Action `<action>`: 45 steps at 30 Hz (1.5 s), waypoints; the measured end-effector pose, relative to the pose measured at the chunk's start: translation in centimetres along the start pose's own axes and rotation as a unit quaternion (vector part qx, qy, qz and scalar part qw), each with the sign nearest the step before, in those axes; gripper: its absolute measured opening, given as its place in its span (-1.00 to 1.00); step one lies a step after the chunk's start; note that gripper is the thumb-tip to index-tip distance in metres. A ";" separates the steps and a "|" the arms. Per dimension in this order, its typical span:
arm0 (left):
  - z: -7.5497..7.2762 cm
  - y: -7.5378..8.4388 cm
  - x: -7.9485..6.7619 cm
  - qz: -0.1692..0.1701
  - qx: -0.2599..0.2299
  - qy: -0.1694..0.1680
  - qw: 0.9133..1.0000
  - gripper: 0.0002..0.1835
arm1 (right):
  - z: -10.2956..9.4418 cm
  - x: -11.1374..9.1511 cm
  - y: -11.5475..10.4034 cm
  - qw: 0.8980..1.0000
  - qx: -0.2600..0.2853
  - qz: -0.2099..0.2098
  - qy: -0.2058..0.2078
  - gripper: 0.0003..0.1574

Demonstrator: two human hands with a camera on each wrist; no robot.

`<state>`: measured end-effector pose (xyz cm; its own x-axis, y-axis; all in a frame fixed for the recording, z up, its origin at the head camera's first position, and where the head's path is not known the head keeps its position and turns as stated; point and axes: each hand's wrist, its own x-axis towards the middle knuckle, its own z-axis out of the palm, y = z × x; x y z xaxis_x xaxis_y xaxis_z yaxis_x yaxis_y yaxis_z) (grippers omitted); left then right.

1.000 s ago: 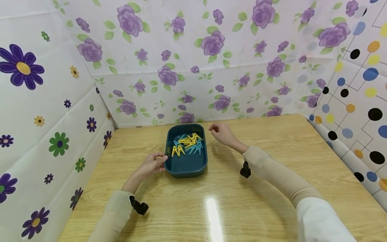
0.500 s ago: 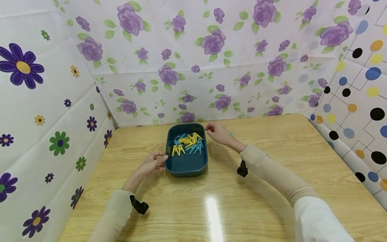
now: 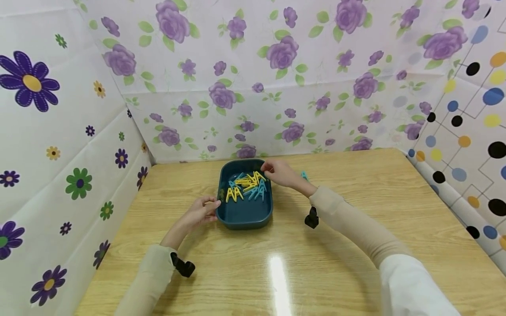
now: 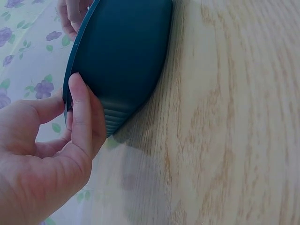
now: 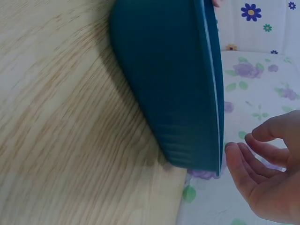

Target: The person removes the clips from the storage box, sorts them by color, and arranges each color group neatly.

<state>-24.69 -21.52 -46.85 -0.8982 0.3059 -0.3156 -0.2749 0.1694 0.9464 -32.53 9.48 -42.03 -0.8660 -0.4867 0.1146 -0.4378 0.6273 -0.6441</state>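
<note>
Clearly, the bin point(image 3: 243, 213) lies between the left hand point(image 3: 198, 212), which pinches it, and the loose, empty right hand point(image 3: 281, 173).

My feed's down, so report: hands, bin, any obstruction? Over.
Left hand gripping bin by rim. Right hand at bin's far-right edge, nothing seen held. Yellow and blue pegs inside; one blue peg outside, right. No obstruction seen.

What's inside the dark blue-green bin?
Yellow clips and blue clips, partly overlapping. Whatever lies beneath them is hidden, and the right hand hides some of the bin at its far right corner.
</note>
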 end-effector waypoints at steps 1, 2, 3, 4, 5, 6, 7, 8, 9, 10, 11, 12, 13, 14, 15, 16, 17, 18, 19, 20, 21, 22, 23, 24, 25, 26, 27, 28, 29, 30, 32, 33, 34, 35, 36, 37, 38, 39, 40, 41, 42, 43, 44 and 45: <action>0.0 0.0 0.0 0.000 0.000 -0.001 1.000 -0.71 | 0.0 0.1 -0.3 1.000 -0.003 -0.002 -0.007 -0.70; 0.0 0.1 0.0 0.000 -0.002 -0.002 1.000 -0.71 | -0.1 0.1 -0.5 1.000 -0.007 -0.003 -0.013 -0.70; 0.0 0.1 0.0 0.000 -0.004 -0.003 1.000 -0.72 | -0.1 0.2 -0.8 1.000 -0.009 -0.003 -0.020 -0.70; 0.1 0.1 0.0 0.000 -0.006 -0.004 1.000 -0.73 | -0.1 0.3 -1.0 1.000 -0.013 -0.005 -0.026 -0.71; 0.1 0.1 0.0 -0.001 -0.006 -0.006 1.000 -0.74 | -0.1 0.4 -1.1 0.999 -0.019 -0.006 -0.032 -0.71; 0.1 0.1 0.0 -0.001 -0.007 -0.007 1.000 -0.74 | 0.0 0.5 -1.3 0.999 -0.025 -0.007 -0.040 -0.71; 0.1 0.1 0.0 -0.002 -0.008 -0.007 1.000 -0.75 | 0.0 0.6 -1.4 0.998 -0.032 -0.007 -0.048 -0.71; 0.1 0.1 0.0 -0.003 -0.009 -0.007 1.000 -0.75 | 0.1 0.8 -1.5 0.998 -0.039 -0.007 -0.055 -0.70; 0.0 0.1 0.0 -0.003 -0.009 -0.006 1.000 -0.75 | 0.1 0.9 -1.6 0.997 -0.046 -0.008 -0.062 -0.70; 0.0 0.1 -0.1 -0.004 -0.009 -0.006 1.000 -0.75 | 0.2 1.1 -1.7 0.996 -0.054 -0.010 -0.069 -0.69; 0.0 0.1 -0.1 -0.005 -0.009 -0.005 1.000 -0.74 | 0.3 1.2 -1.8 0.995 -0.059 -0.007 -0.076 -0.69; 0.0 0.0 -0.1 -0.005 -0.009 -0.004 1.000 -0.74 | 0.4 1.3 -1.9 0.995 -0.063 -0.007 -0.083 -0.69; 0.0 0.0 -0.1 -0.006 -0.009 -0.003 1.000 -0.73 | 0.4 1.4 -2.0 0.994 -0.066 -0.006 -0.088 -0.69; 0.0 0.0 -0.1 -0.007 -0.010 -0.003 1.000 -0.73 | 0.5 1.5 -2.0 0.993 -0.067 -0.007 -0.093 -0.69; 0.0 0.0 -0.1 -0.008 -0.010 -0.003 1.000 -0.73 | 0.6 1.7 -2.2 0.993 -0.067 -0.003 -0.100 -0.69; 0.0 0.1 -0.2 -0.009 -0.010 -0.003 1.000 -0.72 | 0.7 1.8 -2.3 0.992 -0.064 0.002 -0.108 -0.69; 0.0 0.1 -0.2 -0.009 -0.010 -0.002 1.000 -0.72 | 0.8 2.0 -2.4 0.991 -0.062 0.007 -0.116 -0.69; 0.0 0.1 -0.2 -0.010 -0.011 -0.002 1.000 -0.72 | 0.8 2.1 -2.6 0.990 -0.066 0.012 -0.123 -0.69; 0.0 0.1 -0.2 -0.011 -0.010 -0.002 1.000 -0.72 | 0.9 2.2 -2.8 0.989 -0.068 0.017 -0.132 -0.68; 0.0 0.1 -0.2 -0.012 -0.011 -0.001 1.000 -0.73 | 1.0 2.4 -2.9 0.987 -0.074 0.022 -0.141 -0.68; 0.0 0.0 -0.2 -0.011 -0.010 -0.001 1.000 -0.72 | 1.0 2.5 -3.2 0.985 -0.078 0.030 -0.151 -0.67; 0.0 0.0 -0.2 -0.011 -0.009 -0.001 1.000 -0.72 | 1.1 2.6 -3.4 0.983 -0.086 0.034 -0.162 -0.65; 0.0 0.0 -0.2 -0.011 -0.009 -0.001 1.000 -0.73 | 1.1 2.8 -3.7 0.980 -0.096 0.039 -0.173 -0.65; 0.0 0.0 -0.1 -0.010 -0.010 0.000 1.000 -0.73 | 1.2 2.9 -3.9 0.976 -0.101 0.044 -0.186 -0.64; 0.0 0.0 -0.1 -0.009 -0.008 0.000 1.000 -0.73 | 1.4 3.0 -4.1 0.973 -0.104 0.051 -0.199 -0.64; -0.1 0.0 -0.1 -0.009 -0.007 0.000 1.000 -0.73 | 1.5 3.1 -4.3 0.970 -0.107 0.058 -0.211 -0.64; -0.1 0.0 -0.1 -0.007 -0.005 -0.001 1.000 -0.73 | 1.7 3.2 -4.5 0.966 -0.107 0.067 -0.224 -0.64; -0.1 0.0 0.0 -0.007 -0.006 -0.001 1.000 -0.74 | 1.9 3.3 -4.6 0.963 -0.108 0.072 -0.236 -0.64; -0.1 0.0 0.0 -0.007 -0.005 -0.001 1.000 -0.74 | 2.1 3.4 -4.8 0.960 -0.105 0.079 -0.245 -0.65; -0.1 0.0 0.0 -0.006 -0.006 -0.001 1.000 -0.74 | 2.3 3.4 -4.8 0.959 -0.102 0.084 -0.252 -0.65; -0.1 -0.1 0.0 -0.005 -0.008 -0.004 1.000 -0.75 | 2.8 3.5 -4.9 0.957 -0.098 0.087 -0.258 -0.65; -0.1 -0.1 0.0 -0.005 -0.011 -0.006 1.000 -0.75 | 3.0 3.6 -4.9 0.957 -0.097 0.086 -0.259 -0.64; -0.1 -0.2 0.0 -0.005 -0.014 -0.007 1.000 -0.75 | 3.3 3.6 -4.9 0.958 -0.096 0.085 -0.257 -0.64; -0.1 -0.2 0.1 -0.004 -0.015 -0.009 1.000 -0.75 | 3.5 3.7 -4.9 0.958 -0.096 0.086 -0.256 -0.64; -0.1 -0.2 0.1 -0.004 -0.017 -0.009 1.000 -0.76 | 3.8 3.8 -4.9 0.958 -0.100 0.088 -0.255 -0.64; -0.1 -0.2 0.1 -0.003 -0.017 -0.010 1.000 -0.76 | 4.1 3.9 -4.8 0.957 -0.106 0.091 -0.255 -0.63; -0.1 -0.2 0.1 -0.003 -0.017 -0.011 1.000 -0.77 | 4.4 4.0 -4.8 0.955 -0.111 0.095 -0.256 -0.62; -0.1 -0.2 0.0 -0.002 -0.016 -0.011 1.000 -0.77 | 4.7 4.1 -4.8 0.954 -0.117 0.101 -0.258 -0.61; -0.1 -0.2 0.0 -0.002 -0.015 -0.011 1.000 -0.78 | 4.9 4.2 -4.7 0.951 -0.125 0.106 -0.261 -0.59; 0.0 -0.2 0.0 -0.003 -0.015 -0.011 1.000 -0.79 | 5.1 4.2 -4.7 0.949 -0.133 0.110 -0.265 -0.58; 0.0 -0.2 0.0 -0.003 -0.015 -0.010 1.000 -0.79 | 5.3 4.3 -4.7 0.946 -0.140 0.113 -0.268 -0.55; 0.0 -0.1 0.0 -0.003 -0.015 -0.010 1.000 -0.80 | 5.4 4.2 -4.7 0.945 -0.147 0.112 -0.270 -0.54; 0.0 -0.1 0.0 -0.003 -0.016 -0.009 1.000 -0.80 | 5.4 4.2 -4.7 0.944 -0.154 0.108 -0.272 -0.52; -0.1 0.0 0.0 -0.003 -0.016 -0.008 1.000 -0.81 | 5.5 4.2 -4.7 0.943 -0.160 0.103 -0.273 -0.51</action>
<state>-24.67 -21.59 -46.88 -0.8909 0.3203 -0.3221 -0.2914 0.1410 0.9462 -32.83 1.14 -42.64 -0.7249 -0.5201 -0.4517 -0.4002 0.8517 -0.3384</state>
